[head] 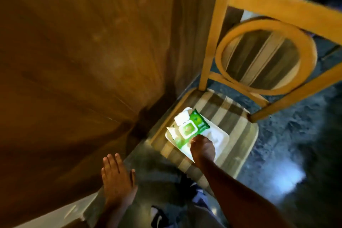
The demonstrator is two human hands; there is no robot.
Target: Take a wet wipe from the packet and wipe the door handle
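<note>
While left hand splayed, right fingers bunched on wipe packet.

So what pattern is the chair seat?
Broad beige and grey-brown stripes on the chair seat, clearest in the head view.

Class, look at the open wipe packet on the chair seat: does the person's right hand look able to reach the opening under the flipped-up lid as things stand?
Probably yes. The right hand is already at the near end of the green wipe packet, its white lid is flipped open, and nothing lies between the fingers and the opening. The left hand is held apart, beside the door.
</note>
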